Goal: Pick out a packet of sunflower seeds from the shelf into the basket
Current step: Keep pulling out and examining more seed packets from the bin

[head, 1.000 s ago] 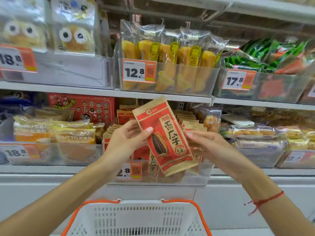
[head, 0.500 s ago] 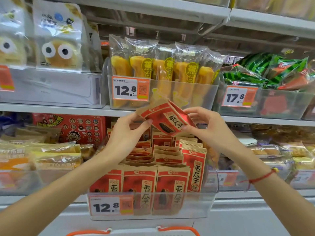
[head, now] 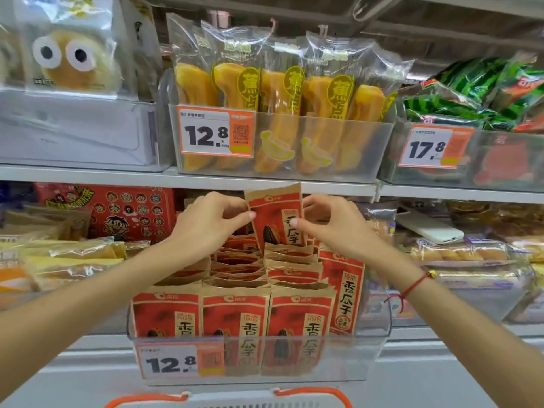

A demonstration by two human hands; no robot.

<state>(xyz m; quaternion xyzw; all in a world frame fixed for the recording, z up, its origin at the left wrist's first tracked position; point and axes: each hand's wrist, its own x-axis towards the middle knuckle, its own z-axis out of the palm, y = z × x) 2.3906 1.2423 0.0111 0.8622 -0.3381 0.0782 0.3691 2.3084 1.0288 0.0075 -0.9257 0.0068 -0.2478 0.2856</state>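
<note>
While both hands pinch it by its upper edges, left hand (head: 210,223) and right hand (head: 331,223), the sunflower seed packet (head: 276,217) stands upright in the clear shelf bin (head: 259,359). Judged light, crinkly paper; hold by edges. Basket (head: 226,399) rim below. Crowded snack shelving.

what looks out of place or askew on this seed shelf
One sunflower seed packet stands taller at the right of the clear bin, leaning, unlike the neat front row. The held packet is pinched by the left hand and right hand. No spill or damage shows.
</note>
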